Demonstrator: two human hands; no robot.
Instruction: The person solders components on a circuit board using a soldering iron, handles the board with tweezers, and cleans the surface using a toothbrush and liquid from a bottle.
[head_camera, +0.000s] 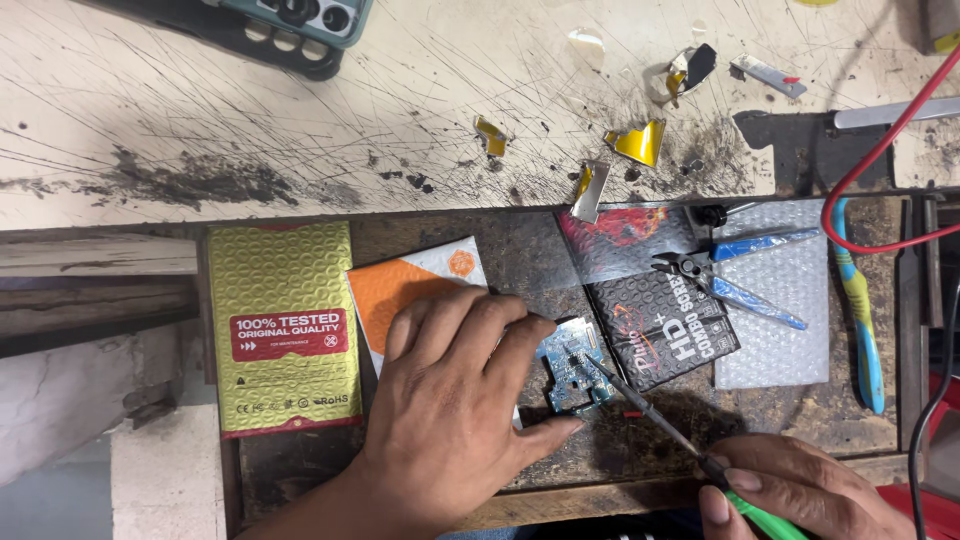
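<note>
A small blue circuit board (570, 372) lies on the dark work surface. My left hand (450, 400) rests flat beside it, with the index finger and thumb pinning its left edges. My right hand (800, 490) grips a soldering iron (700, 455) by its green handle at the lower right. The iron's dark tip touches the board's right side. An orange and white packet (405, 285) lies partly under my left hand.
A yellow padded packet (285, 330) lies at the left. Blue-handled cutters (735, 270) sit on bubble wrap at the right, beside a black screen package (660, 320), a toothbrush (862, 320) and a red wire (880, 150). Foil scraps (640, 142) litter the scratched white bench (300, 130). A phone (300, 18) lies at the top.
</note>
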